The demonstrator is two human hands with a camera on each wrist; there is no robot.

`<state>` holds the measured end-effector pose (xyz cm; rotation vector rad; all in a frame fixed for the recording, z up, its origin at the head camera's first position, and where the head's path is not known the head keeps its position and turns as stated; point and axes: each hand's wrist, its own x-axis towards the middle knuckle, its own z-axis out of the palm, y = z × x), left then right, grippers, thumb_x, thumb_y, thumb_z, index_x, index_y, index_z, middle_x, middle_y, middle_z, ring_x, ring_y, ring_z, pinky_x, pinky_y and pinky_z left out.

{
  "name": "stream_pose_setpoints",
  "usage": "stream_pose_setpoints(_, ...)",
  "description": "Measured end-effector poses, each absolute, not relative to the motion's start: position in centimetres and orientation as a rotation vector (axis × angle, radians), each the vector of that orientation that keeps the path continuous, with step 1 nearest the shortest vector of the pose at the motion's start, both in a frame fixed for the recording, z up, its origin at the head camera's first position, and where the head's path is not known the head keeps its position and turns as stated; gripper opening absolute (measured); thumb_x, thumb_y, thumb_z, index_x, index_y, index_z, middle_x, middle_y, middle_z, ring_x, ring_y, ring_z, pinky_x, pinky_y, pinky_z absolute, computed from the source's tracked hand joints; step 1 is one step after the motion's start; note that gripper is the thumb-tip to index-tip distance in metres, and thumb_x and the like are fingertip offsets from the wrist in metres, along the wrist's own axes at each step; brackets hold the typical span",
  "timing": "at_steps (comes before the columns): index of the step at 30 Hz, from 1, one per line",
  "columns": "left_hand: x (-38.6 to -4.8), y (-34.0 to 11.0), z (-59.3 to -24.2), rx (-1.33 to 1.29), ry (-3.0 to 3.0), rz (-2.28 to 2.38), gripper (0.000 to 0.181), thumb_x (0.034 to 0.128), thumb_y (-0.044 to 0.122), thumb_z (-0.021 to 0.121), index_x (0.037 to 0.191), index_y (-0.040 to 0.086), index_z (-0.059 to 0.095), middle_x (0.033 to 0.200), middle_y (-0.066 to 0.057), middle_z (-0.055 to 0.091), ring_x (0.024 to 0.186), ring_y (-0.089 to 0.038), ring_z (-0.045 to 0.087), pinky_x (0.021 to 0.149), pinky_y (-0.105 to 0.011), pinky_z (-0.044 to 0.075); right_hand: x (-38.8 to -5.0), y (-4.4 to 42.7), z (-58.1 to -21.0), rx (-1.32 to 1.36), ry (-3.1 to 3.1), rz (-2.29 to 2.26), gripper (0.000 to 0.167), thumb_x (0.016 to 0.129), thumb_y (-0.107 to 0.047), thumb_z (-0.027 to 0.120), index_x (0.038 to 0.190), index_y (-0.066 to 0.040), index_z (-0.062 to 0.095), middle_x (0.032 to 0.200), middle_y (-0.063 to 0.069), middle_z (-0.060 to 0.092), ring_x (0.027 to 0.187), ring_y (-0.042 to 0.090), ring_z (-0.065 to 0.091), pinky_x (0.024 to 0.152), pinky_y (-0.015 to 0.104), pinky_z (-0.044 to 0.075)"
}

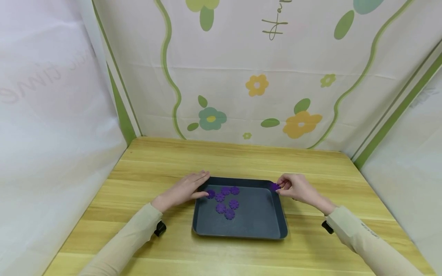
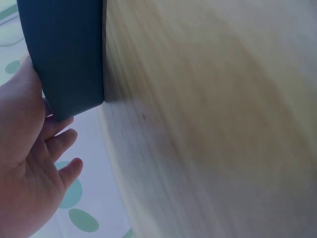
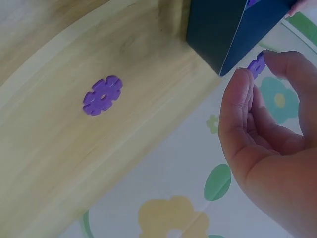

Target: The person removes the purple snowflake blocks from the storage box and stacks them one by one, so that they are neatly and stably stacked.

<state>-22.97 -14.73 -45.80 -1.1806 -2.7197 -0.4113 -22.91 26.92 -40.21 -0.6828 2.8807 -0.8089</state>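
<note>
My left hand [image 1: 184, 189] rests at the back left corner of the dark tray [image 1: 281, 218], fingers extended and thumb over the rim. In the left wrist view, the left hand [image 2: 29, 148] lies beside the tray's outer wall [image 2: 64, 54], its fingers partly behind it. Thumb and fingertips of my right hand [image 1: 300, 189] pinch a purple notched disc [image 1: 274, 186] at the back right corner. The right wrist view shows that disc [image 3: 256, 65] between the right hand's [image 3: 267, 124] thumb and finger. Several purple discs [image 1: 221, 208] lie in the tray's left half.
Another purple notched disc [image 3: 102, 95] lies on the wooden table outside the tray in the right wrist view. A flower-patterned cloth [image 1: 224, 88] hangs behind the table, with pale cloth on both sides. Each wrist carries a small black device [image 1: 160, 228].
</note>
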Motion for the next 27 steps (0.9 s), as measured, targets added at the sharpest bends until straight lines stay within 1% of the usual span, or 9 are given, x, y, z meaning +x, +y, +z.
stream_pose_setpoints(3,-22.9,-14.7,-45.9,-1.181,-2.709,-0.404,0.068,0.0971,0.039,0.062,0.147,-0.003,0.043,0.152,-0.022,0.045,0.141,-0.034,0.046,0.113,-0.053,0.043,-22.9,27.5,-40.2,-0.653,2.877,-0.808,0.018,0.083,-0.012,0.078,0.094,-0.001,0.069,0.080,0.003,0.070,0.065,0.003,0.058,0.053,0.020,0.051)
stream_pose_setpoints(8,-22.9,-14.7,-45.8,-1.181,-2.710,-0.417,0.068,0.0969,0.040,0.061,0.148,-0.001,0.043,0.153,-0.020,0.044,0.142,-0.033,0.045,0.114,-0.051,0.042,-22.9,28.2,-40.4,-0.647,2.897,-0.782,0.019,0.083,-0.013,0.078,0.095,-0.001,0.069,0.081,0.003,0.070,0.068,0.002,0.060,0.061,0.018,0.053)
stream_pose_setpoints(19,-23.0,-14.7,-46.0,-1.171,-2.715,-0.423,0.069,0.0967,0.039,0.062,0.148,-0.002,0.042,0.153,-0.021,0.044,0.141,-0.033,0.046,0.114,-0.053,0.042,-22.9,29.5,-41.0,-0.591,2.904,-0.786,0.019,0.082,-0.013,0.078,0.094,-0.001,0.069,0.082,0.005,0.071,0.070,0.003,0.061,0.060,0.018,0.053)
stream_pose_setpoints(27,-23.0,-14.7,-46.0,-1.160,-2.760,-0.429,0.070,0.0975,0.041,0.060,0.150,0.000,0.040,0.155,-0.020,0.042,0.144,-0.032,0.043,0.116,-0.052,0.039,-23.0,30.3,-41.3,-0.546,2.908,-0.776,0.021,0.082,-0.014,0.079,0.094,0.000,0.069,0.083,0.005,0.071,0.071,0.008,0.062,0.060,0.018,0.052)
